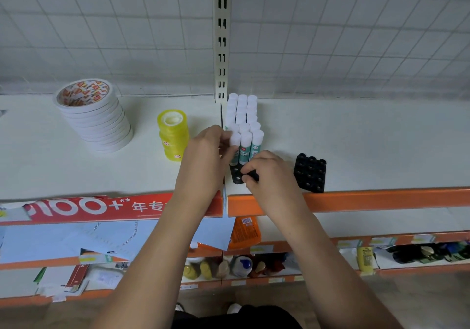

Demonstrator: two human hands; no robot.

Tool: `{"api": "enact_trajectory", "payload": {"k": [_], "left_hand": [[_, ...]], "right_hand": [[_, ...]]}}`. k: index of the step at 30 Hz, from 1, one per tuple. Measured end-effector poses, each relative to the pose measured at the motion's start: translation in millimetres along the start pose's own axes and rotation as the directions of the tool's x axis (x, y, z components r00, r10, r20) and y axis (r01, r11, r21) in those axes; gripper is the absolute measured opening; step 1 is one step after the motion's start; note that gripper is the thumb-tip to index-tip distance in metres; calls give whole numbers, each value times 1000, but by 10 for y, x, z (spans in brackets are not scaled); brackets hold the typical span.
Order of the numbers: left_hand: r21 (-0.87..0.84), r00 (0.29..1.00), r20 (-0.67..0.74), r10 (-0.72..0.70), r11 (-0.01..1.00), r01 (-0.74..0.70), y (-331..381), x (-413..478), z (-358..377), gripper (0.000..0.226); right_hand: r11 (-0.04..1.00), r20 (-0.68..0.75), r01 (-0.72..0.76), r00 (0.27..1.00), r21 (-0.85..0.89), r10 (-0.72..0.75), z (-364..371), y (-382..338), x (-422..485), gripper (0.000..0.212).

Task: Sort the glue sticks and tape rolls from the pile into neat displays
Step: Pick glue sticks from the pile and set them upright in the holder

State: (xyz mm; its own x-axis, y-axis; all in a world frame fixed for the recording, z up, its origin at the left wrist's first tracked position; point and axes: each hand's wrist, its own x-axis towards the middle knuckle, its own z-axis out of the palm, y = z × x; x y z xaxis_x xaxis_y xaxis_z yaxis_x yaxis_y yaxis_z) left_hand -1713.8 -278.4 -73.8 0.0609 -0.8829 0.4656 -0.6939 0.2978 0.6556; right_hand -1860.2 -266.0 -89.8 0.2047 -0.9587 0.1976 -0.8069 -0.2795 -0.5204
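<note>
Several white-capped glue sticks (245, 120) stand in rows in a black holder tray (236, 176) on the white shelf (356, 145). My left hand (207, 155) pinches the front-left glue stick (235, 141) by its cap. My right hand (267, 173) grips the tray's front edge, where empty holes show. A second black tray (310, 172) stands empty to the right. Left of the glue sticks rise a stack of yellow tape rolls (173, 135) and a leaning stack of white tape rolls (94, 115).
A slotted upright post (222, 36) and a wire grid back panel (356, 36) stand behind the shelf. The orange shelf edge (381, 199) runs along the front, with a red banner (101, 207) at left. Lower shelves hold paper packets and bottles (241, 265).
</note>
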Motion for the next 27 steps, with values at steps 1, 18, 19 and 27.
{"api": "enact_trajectory", "payload": {"k": [1, 18, 19, 27], "left_hand": [[3, 1000, -7, -10, 1000, 10, 3, 0, 14, 10], [258, 985, 44, -168, 954, 151, -100, -255, -342, 7], [248, 983, 43, -176, 956, 160, -130, -275, -456, 9], [321, 960, -178, -217, 909, 265, -661, -743, -1697, 18]], "right_hand": [[1000, -6, -1, 1000, 5, 1, 7, 2, 6, 16], [987, -13, 147, 989, 63, -146, -31, -299, 10, 14], [984, -10, 163, 987, 77, -163, -9, -392, 25, 14], [923, 100, 348, 925, 166, -367, 554, -1544, 118, 12]]}}
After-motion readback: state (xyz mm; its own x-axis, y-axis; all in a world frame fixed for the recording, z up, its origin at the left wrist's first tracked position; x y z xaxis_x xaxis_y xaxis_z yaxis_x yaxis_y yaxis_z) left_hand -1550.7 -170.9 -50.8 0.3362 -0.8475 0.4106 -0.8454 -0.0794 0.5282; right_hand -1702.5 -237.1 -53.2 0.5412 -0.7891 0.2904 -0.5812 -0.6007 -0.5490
